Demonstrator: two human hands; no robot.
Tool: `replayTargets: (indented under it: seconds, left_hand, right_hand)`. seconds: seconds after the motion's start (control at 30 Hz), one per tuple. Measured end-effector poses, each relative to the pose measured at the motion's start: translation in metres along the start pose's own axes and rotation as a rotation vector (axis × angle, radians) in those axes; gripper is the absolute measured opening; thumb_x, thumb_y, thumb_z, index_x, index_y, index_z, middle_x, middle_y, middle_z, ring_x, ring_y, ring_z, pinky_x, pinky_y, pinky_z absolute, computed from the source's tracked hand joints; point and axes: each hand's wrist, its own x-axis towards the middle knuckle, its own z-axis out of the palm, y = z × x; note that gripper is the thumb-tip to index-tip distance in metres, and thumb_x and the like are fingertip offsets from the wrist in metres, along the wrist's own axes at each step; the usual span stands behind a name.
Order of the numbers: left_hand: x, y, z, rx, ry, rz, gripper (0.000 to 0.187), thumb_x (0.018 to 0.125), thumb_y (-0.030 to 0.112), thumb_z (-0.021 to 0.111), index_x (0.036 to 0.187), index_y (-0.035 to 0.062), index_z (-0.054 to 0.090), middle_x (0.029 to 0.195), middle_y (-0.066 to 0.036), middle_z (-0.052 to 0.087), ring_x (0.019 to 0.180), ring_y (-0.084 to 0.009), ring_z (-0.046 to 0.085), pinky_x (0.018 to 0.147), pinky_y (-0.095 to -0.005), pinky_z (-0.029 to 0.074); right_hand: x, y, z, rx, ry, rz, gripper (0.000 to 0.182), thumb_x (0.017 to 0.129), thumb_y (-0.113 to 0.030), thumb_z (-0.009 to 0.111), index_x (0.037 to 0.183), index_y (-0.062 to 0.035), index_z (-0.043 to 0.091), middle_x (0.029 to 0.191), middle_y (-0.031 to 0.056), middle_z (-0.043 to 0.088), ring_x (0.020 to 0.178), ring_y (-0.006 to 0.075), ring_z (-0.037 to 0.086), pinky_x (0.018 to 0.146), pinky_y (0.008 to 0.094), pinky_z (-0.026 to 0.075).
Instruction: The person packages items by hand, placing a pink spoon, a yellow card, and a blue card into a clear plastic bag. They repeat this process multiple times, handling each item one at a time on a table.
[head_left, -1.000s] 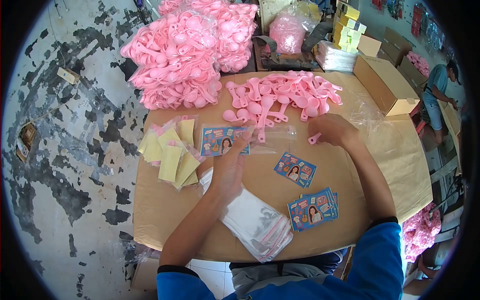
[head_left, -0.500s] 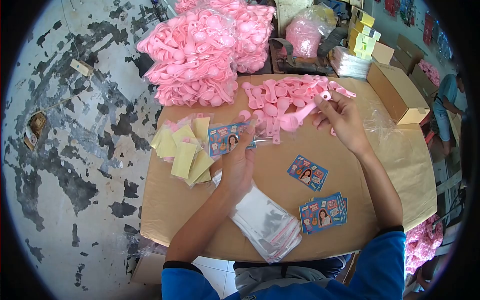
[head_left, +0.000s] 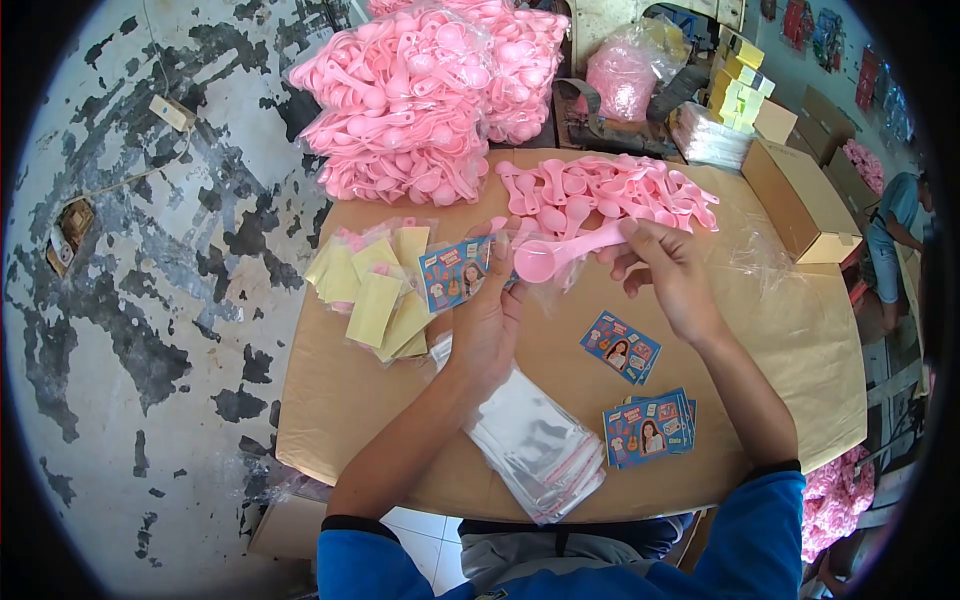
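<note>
My left hand pinches a blue printed card together with a clear plastic bag whose open end points right. A pink spoon is held by its handle in my right hand, its bowl at the bag's mouth. Just beyond my hands lies a pile of loose pink spoons. Left of my left hand are bagged sets with yellow cards. Clear empty bags lie fanned nearest my body. Two stacks of blue cards, an upper one and a lower one, sit below my right hand.
Large bags of pink spoons stand at the table's back left. A cardboard box is at the back right, near yellow boxes. Another person is at the far right. Brown paper covers the table.
My right hand has moved slightly left and down, bringing the spoon's bowl to the bag in my left hand. The whole view has shifted slightly.
</note>
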Motion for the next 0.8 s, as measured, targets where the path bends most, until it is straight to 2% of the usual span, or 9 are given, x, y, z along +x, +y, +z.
replayTargets:
  seconds: [0.2, 0.3, 0.4, 0.5, 0.6, 0.67, 0.73, 0.77, 0.8]
  left_hand:
    - [0.002, 0.003, -0.005, -0.032, -0.035, -0.017, 0.039, 0.094, 0.013, 0.06, 0.13, 0.0109, 0.044, 0.124, -0.006, 0.056, 0.115, -0.0169, 0.056, 0.098, -0.0319, 0.049]
    - [-0.001, 0.004, 0.0, -0.003, -0.073, -0.009, 0.04, 0.094, 0.014, 0.06, 0.13, 0.0106, 0.043, 0.123, -0.006, 0.056, 0.115, -0.0168, 0.056, 0.099, -0.0322, 0.049]
    - [-0.004, 0.003, 0.001, 0.046, -0.073, -0.02, 0.041, 0.094, 0.016, 0.06, 0.13, 0.0097, 0.043, 0.122, -0.006, 0.056, 0.114, -0.0167, 0.057, 0.1, -0.033, 0.048]
    - [-0.005, -0.003, -0.001, 0.06, -0.108, -0.05, 0.042, 0.094, 0.018, 0.061, 0.13, 0.0075, 0.043, 0.122, -0.006, 0.056, 0.113, -0.0167, 0.056, 0.101, -0.0333, 0.047]
    - [-0.015, -0.009, 0.002, 0.044, -0.145, -0.127, 0.043, 0.094, 0.02, 0.06, 0.131, 0.0054, 0.042, 0.123, -0.006, 0.055, 0.113, -0.0171, 0.056, 0.102, -0.0327, 0.047]
    - [-0.023, -0.013, 0.002, 0.021, -0.151, -0.199, 0.044, 0.095, 0.02, 0.059, 0.132, 0.0044, 0.041, 0.126, -0.007, 0.055, 0.115, -0.0178, 0.055, 0.103, -0.0324, 0.046]
    - [-0.028, -0.012, 0.006, 0.0, -0.264, -0.224, 0.045, 0.096, 0.021, 0.057, 0.134, 0.0049, 0.04, 0.128, -0.008, 0.053, 0.116, -0.0184, 0.055, 0.105, -0.0329, 0.044]
    - [-0.03, -0.011, 0.006, -0.012, -0.318, -0.234, 0.045, 0.096, 0.021, 0.057, 0.135, 0.0051, 0.039, 0.129, -0.008, 0.052, 0.117, -0.0187, 0.054, 0.106, -0.0332, 0.043]
    - [-0.027, -0.012, 0.005, -0.018, -0.281, -0.229, 0.045, 0.097, 0.021, 0.056, 0.136, 0.0053, 0.039, 0.13, -0.009, 0.052, 0.118, -0.0189, 0.054, 0.107, -0.0339, 0.042]
  right_hand:
    - [0.004, 0.001, -0.01, -0.002, 0.086, -0.039, 0.034, 0.099, -0.031, 0.05, 0.091, -0.0022, 0.068, 0.082, 0.003, 0.068, 0.067, 0.0061, 0.055, 0.05, 0.0218, 0.044]
    - [0.005, 0.0, -0.015, -0.035, 0.064, -0.051, 0.035, 0.099, -0.03, 0.049, 0.09, -0.0022, 0.068, 0.08, 0.0026, 0.067, 0.067, 0.0056, 0.054, 0.05, 0.0217, 0.043]
    - [0.002, 0.003, -0.011, -0.068, -0.005, -0.055, 0.036, 0.099, -0.032, 0.049, 0.096, -0.0022, 0.068, 0.087, 0.0046, 0.068, 0.069, 0.0062, 0.055, 0.053, 0.0222, 0.044]
    - [-0.003, 0.014, -0.006, -0.116, -0.148, -0.033, 0.038, 0.1, -0.034, 0.047, 0.107, -0.0016, 0.065, 0.095, 0.0068, 0.066, 0.07, 0.0101, 0.056, 0.059, 0.0244, 0.046]
    - [-0.017, -0.001, 0.004, -0.244, -0.359, -0.17, 0.04, 0.102, -0.033, 0.042, 0.116, -0.0005, 0.06, 0.095, 0.0073, 0.063, 0.072, 0.0152, 0.057, 0.065, 0.028, 0.047]
    - [-0.023, -0.011, 0.015, -0.297, -0.318, -0.308, 0.035, 0.102, -0.027, 0.041, 0.113, 0.001, 0.058, 0.09, 0.0071, 0.06, 0.077, 0.0175, 0.058, 0.069, 0.0296, 0.047]
    - [-0.028, -0.02, 0.017, -0.316, -0.236, -0.228, 0.028, 0.101, -0.022, 0.044, 0.108, 0.0016, 0.058, 0.092, 0.0075, 0.06, 0.08, 0.0159, 0.059, 0.071, 0.0293, 0.047]
    - [-0.027, -0.022, 0.014, -0.337, -0.199, -0.321, 0.024, 0.1, -0.019, 0.046, 0.105, 0.0015, 0.058, 0.092, 0.0073, 0.06, 0.079, 0.0147, 0.058, 0.07, 0.0284, 0.047]
    - [-0.024, -0.023, 0.008, -0.358, -0.163, -0.414, 0.021, 0.099, -0.016, 0.048, 0.102, 0.0015, 0.058, 0.092, 0.007, 0.061, 0.079, 0.0136, 0.058, 0.069, 0.0275, 0.046]
